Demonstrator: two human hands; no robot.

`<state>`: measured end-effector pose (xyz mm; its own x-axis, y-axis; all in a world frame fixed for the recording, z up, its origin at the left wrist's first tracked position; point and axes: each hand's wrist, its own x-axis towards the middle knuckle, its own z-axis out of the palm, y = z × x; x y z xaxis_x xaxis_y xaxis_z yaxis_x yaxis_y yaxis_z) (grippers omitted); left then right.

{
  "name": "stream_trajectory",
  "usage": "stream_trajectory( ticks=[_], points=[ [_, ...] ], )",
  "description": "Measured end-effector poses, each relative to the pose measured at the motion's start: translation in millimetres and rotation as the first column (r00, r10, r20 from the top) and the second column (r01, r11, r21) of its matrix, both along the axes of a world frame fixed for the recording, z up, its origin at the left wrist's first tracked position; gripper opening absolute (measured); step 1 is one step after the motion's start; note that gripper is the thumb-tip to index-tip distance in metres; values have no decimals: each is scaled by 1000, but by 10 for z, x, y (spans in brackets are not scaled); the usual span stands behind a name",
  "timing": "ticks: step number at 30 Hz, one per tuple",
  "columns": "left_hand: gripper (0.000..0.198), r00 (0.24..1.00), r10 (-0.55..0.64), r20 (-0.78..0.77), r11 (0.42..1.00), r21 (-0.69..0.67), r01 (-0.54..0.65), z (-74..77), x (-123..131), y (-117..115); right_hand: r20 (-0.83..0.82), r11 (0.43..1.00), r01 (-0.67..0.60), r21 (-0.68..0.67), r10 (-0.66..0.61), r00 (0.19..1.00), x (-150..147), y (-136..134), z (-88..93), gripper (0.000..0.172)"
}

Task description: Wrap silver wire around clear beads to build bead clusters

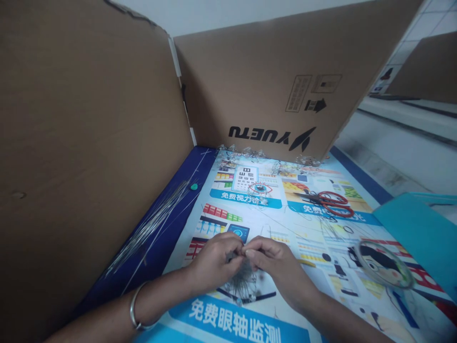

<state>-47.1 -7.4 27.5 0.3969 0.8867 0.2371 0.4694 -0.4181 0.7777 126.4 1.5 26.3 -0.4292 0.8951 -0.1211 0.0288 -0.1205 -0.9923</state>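
Observation:
My left hand (216,263) and my right hand (280,267) meet over the middle of the printed sheet (250,228). Both are closed, thumb and fingers pinched together with the tips touching or nearly so. Whatever lies between the fingertips is too small and blurred to make out. Just below the fingers is a bunch of thin wires with small clear beads (242,285); I cannot tell whether it hangs from the fingers or lies on the sheet.
Cardboard panels (250,85) wall the table at left and back. Loose straight wires (153,221) lie left, near a small green piece (193,186). Red-handled scissors (332,202), a clear round dish (384,264) and a turquoise bag (421,233) are right. Beaded wire pieces (246,151) line the back.

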Motion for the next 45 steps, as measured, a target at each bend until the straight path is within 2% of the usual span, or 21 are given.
stream_trajectory(
  ticks=[4,9,14,21,29,33,36,39,42,45],
  points=[
    [10,997,4,-71,996,-92,-10,21,-16,-8,6,1000,-9,7,9,1000,4,13,18,20],
    [12,997,-27,-67,986,-164,16,12,-36,-10,71,999,-10,35,7,997,25,19,-4,20],
    [9,994,-41,-98,986,-164,24,-1,-40,-11,187,978,-40,204,1,982,69,31,-21,17],
    [9,979,-89,-181,992,-100,71,34,-62,-18,334,895,-147,422,-3,943,110,68,85,14],
    [5,995,-89,-53,981,-180,78,84,-68,2,361,878,-148,454,-30,932,92,70,74,15],
    [3,998,-65,-17,995,-82,63,42,-94,5,359,897,-116,427,-50,932,89,52,42,15],
    [4,998,-48,-41,993,104,52,-12,-104,6,348,910,-83,405,-70,935,80,36,22,15],
    [2,995,-49,-88,967,246,70,-34,-105,4,335,916,-63,395,-80,939,56,17,26,14],
    [5,993,-40,-109,955,287,70,-10,-99,-2,334,914,-67,400,-77,939,31,-4,55,14],
    [10,994,-52,-99,963,260,76,45,-94,-10,372,881,-123,457,-63,926,72,-31,62,16]
  ],
)
